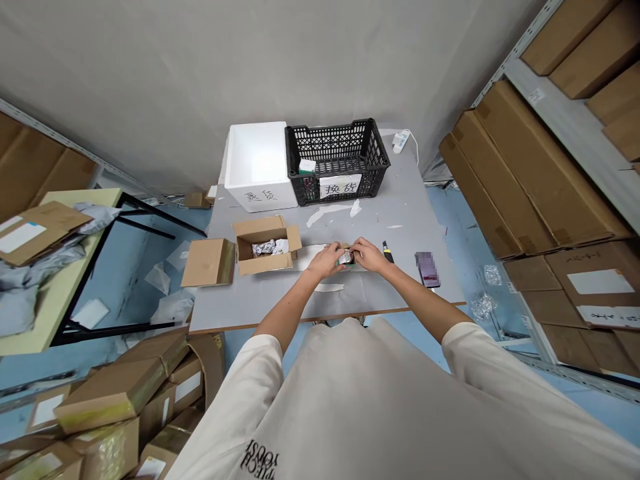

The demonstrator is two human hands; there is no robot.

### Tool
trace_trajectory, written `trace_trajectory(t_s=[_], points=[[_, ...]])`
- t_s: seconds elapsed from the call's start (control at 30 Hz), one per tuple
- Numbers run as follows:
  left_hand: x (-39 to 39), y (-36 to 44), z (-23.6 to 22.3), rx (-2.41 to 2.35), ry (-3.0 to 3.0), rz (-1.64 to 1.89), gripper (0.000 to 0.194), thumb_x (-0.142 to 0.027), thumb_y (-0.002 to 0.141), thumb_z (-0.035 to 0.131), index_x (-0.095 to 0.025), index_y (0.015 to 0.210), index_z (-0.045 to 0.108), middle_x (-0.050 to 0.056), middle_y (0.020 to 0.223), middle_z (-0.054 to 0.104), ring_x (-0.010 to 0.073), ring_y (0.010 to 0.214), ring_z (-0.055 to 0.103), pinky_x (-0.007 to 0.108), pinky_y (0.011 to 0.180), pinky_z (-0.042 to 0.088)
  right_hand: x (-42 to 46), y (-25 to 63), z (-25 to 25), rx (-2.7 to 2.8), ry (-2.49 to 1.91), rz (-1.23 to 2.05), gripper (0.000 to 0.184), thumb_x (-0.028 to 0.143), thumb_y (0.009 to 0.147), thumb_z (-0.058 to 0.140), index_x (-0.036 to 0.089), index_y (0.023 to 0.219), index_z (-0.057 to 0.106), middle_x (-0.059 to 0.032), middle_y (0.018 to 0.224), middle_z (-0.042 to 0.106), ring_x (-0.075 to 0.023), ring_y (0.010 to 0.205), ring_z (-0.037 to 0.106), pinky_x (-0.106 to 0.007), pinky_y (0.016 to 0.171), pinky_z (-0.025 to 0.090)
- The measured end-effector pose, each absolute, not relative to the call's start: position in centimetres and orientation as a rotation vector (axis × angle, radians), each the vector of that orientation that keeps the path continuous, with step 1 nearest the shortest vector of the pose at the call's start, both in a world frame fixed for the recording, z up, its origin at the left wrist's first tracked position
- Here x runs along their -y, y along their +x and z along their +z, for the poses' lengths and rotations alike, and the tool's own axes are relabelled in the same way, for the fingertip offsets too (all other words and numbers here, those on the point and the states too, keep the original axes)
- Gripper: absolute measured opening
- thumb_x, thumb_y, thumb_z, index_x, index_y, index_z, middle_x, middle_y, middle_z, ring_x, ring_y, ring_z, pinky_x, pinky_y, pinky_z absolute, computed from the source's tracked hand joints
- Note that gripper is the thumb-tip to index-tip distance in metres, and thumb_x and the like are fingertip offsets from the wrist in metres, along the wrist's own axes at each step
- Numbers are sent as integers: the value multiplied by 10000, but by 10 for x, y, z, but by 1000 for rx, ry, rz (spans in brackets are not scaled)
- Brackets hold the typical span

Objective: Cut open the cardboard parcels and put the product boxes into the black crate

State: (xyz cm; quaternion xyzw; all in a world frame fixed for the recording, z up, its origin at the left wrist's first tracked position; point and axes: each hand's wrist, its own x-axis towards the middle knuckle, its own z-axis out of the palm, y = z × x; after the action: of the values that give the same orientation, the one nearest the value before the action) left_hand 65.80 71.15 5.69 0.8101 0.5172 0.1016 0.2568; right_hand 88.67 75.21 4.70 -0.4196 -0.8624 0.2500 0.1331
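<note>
Over the middle of the grey table point(280, 303), my left hand point(327, 259) and my right hand point(365, 254) meet and both close on a small green and white box point(345, 257). Fingers curl round its ends. An open cardboard box point(267, 244) with crumpled white paper inside sits just left of my left hand. A closed cardboard box point(209, 263) lies further left at the table's edge. A small dark and yellow cutter point(387, 251) rests just right of my right hand.
A white foam box point(260, 167) and a black plastic crate point(337, 160) with a small box inside stand at the table's far side. A purple phone point(427, 269) lies at right. Shelves of cartons line the right; stacked cartons sit on the floor at lower left.
</note>
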Motion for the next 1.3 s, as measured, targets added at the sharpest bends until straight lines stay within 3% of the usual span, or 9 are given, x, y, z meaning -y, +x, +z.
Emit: trace_trajectory(t_s=[0.23,0.4,0.77,0.87,1.03,1.3], points=[[-715,661,57,-1408,2257,253,665,-289,821,781,-276,1425,503,127,1351,512,354,1219,560,449,964,535,-752,876,50,2571,-1389,569,250,190,937,569,209,1136,718,-103,1161,617,-248,1056,608,-357,965,481],[-713,658,55,-1395,2231,314,755,-255,804,777,-302,1485,454,111,1339,518,337,1207,566,456,987,523,-750,867,52,2553,-1477,575,266,370,877,748,222,1093,699,-101,1165,608,-260,1048,618,-355,918,492],[-712,652,45,-1363,2205,396,452,-303,851,752,-249,1274,605,109,1313,545,303,1173,603,442,978,536,-747,868,61,2521,-1549,598,321,532,937,680,239,1063,709,-77,1150,606,-233,1042,635,-327,901,476],[-707,651,37,-1403,2098,546,528,-326,846,770,-253,1319,548,98,1333,576,293,1226,606,443,1005,536,-745,864,67,2594,-1558,519,304,494,983,614,229,1089,718,-91,1189,609,-240,1065,624,-337,930,456],[-695,649,21,-1478,2064,689,698,-414,865,778,-258,1467,460,134,1483,560,318,1402,521,495,1141,447,-740,852,81,2706,-1644,424,376,554,934,647,204,1039,735,-130,1213,609,-289,1101,597,-377,956,435],[-694,647,20,-1628,2133,587,708,-489,851,774,-244,1462,513,147,1521,530,349,1448,465,531,1177,389,-735,826,91,2719,-1876,336,469,572,881,691,162,1101,747,-193,1288,593,-337,1171,540,-443,990,411]])
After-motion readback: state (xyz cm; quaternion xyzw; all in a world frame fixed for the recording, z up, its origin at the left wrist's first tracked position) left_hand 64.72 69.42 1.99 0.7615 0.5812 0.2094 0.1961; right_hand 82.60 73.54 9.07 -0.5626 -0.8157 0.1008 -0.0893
